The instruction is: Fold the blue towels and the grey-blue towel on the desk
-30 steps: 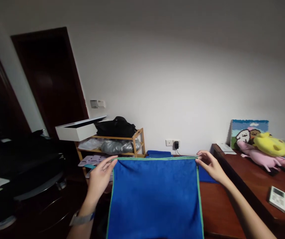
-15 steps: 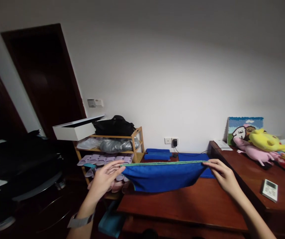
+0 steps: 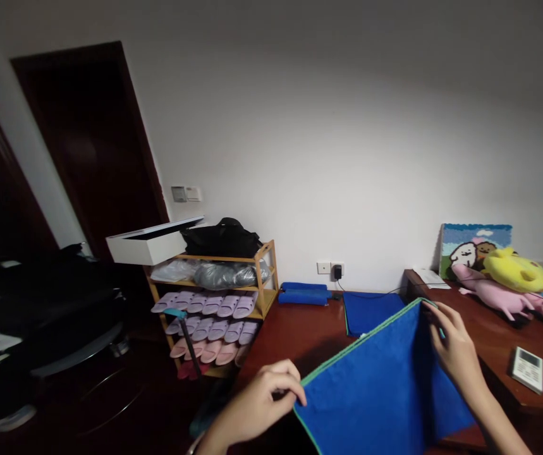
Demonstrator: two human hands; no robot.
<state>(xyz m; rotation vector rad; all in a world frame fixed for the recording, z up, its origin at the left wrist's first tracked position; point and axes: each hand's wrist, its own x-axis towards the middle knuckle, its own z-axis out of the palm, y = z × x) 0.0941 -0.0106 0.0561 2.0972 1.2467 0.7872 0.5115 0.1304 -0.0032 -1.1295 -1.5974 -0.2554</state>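
Note:
A blue cloth [image 3: 370, 379] with green edging hangs between my two hands, its top edge slanting up to the right. My left hand [image 3: 271, 395] pinches the lower left corner. Higher up, my right hand [image 3: 451, 338] grips the other end of that edge, where the cloth folds and drapes down. Behind it a flat blue cloth [image 3: 370, 308] lies on the brown table [image 3: 294, 325]. Blue rolled or folded cloths [image 3: 303, 294] rest at the table's back left.
At the left stands a wooden rack [image 3: 266, 303] with several slippers, a black bag [image 3: 224, 239] and a white box [image 3: 148, 246]. Plush toys [image 3: 518, 272] and a white device [image 3: 528, 368] sit on the right-hand desk [image 3: 489, 328]. A black plug [image 3: 337, 272] is in the wall socket.
My left hand has moved down and right, my right hand slightly right. The cloth has gone from a level, gathered strip to a slanted, more spread sheet nearer me.

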